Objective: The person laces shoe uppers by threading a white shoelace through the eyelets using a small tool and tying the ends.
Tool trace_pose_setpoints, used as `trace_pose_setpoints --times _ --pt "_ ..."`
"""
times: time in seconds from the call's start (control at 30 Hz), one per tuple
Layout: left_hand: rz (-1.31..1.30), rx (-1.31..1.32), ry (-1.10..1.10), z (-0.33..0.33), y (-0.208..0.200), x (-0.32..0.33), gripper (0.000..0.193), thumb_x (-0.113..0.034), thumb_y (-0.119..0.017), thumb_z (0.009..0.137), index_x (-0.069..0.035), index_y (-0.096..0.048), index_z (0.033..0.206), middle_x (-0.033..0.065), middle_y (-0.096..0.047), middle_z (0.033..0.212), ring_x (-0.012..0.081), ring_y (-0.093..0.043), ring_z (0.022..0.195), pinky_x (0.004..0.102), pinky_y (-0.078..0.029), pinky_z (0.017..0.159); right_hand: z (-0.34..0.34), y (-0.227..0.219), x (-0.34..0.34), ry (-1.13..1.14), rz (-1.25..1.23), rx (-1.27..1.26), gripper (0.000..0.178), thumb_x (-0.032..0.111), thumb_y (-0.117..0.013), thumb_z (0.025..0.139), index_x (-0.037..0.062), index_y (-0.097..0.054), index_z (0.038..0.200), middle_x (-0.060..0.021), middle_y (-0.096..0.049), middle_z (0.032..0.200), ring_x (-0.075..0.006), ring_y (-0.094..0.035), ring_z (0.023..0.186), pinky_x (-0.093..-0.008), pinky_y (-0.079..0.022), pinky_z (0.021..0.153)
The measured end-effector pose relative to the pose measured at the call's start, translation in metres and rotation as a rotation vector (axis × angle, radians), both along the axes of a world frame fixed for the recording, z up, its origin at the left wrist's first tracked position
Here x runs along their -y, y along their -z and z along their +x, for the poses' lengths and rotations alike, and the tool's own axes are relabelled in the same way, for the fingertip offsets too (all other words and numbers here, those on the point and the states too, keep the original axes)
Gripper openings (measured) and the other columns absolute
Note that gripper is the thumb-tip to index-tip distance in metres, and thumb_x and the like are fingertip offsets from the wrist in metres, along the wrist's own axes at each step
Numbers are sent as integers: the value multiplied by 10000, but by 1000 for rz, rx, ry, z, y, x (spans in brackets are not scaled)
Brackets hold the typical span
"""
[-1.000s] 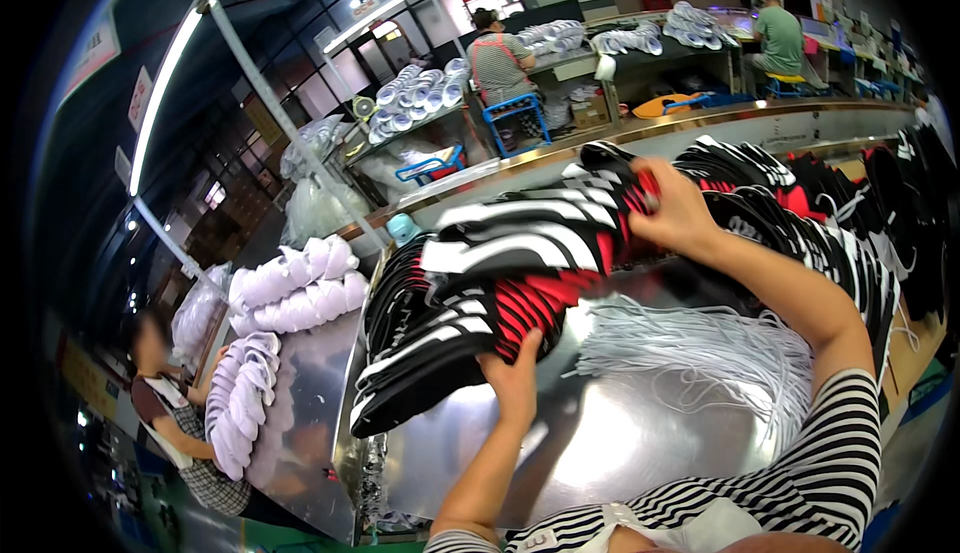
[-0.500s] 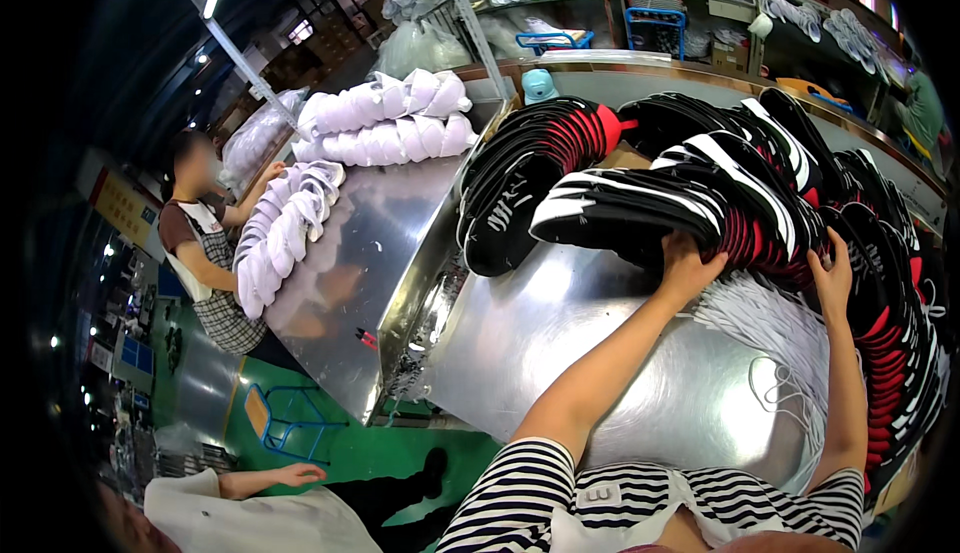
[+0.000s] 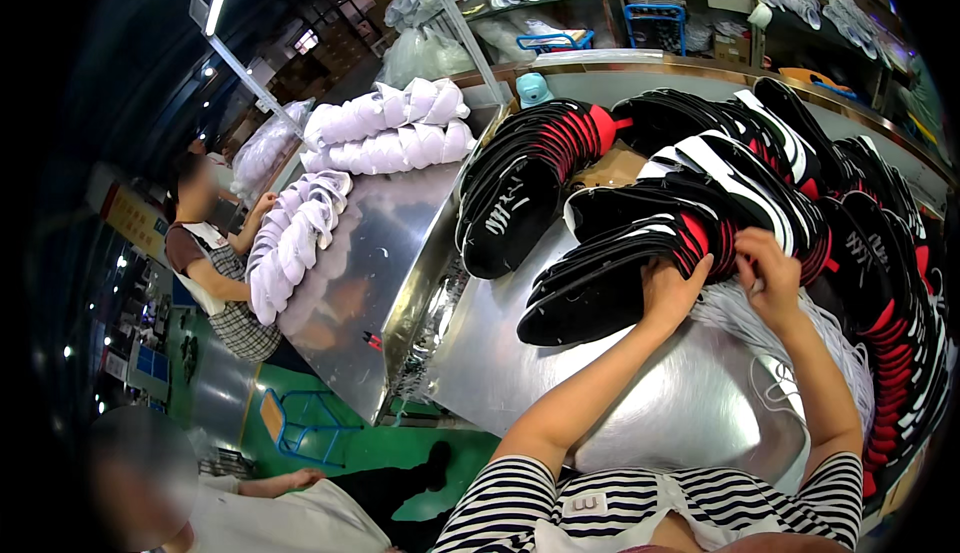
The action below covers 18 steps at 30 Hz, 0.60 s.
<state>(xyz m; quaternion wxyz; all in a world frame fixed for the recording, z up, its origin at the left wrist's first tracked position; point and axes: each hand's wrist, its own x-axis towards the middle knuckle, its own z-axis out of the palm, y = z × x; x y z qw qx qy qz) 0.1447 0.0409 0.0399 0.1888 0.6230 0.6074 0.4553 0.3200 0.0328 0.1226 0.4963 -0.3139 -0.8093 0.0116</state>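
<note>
— Where to find the uppers (image 3: 605,293)?
— Against the left hand (image 3: 673,295), stacked on the table (image 3: 475,373) and stretching away to its left.
— Held there?
— Pressed from the near side, half open, with thumb spread and fingers partly hidden; can't tell whether really gripping.
— And with the right hand (image 3: 768,278)?
— Curled nearly closed, just beside the red part (image 3: 693,241), above the laces (image 3: 835,343). Can't tell if pinching anything.
— How to handle them?
— Probably light, soft and bendy, not fragile, but apt to fan apart. Better squeeze all layers together from both sides near the left thumb than pinch just one.
</note>
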Motion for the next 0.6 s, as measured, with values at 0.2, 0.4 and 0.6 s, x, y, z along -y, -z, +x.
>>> trace_pose_setpoints --times 0.2,0.4,0.6 --pt "-137 288 -43 -21 -8 15 488 -503 -643 841 -24 -708 913 247 -685 844 408 -682 834 461 -536 725 -35 -56 -103 157 -135 -20 286 147 -663 896 8 -612 1141 -144 -672 1088 -266 -664 934 -344 -511 795" --pt "-158 223 109 21 25 -14 602 -433 -694 808 16 -598 1197 261 -598 1212 394 -538 1173 460 -371 1035 45 10 -227 138 -738 254 310 260 -625 940 -32 -664 1038 -65 -662 901 -108 -586 850 -262 -457 766" --pt "286 18 97 24 83 -55 700 -361 -740 774 9 -510 1322 276 -510 1324 434 -411 1285 463 -265 1131 35 -1 -148 -114 -439 21 366 77 -633 877 -46 -585 1218 -115 -655 1135 -201 -601 1071 -303 -429 968"
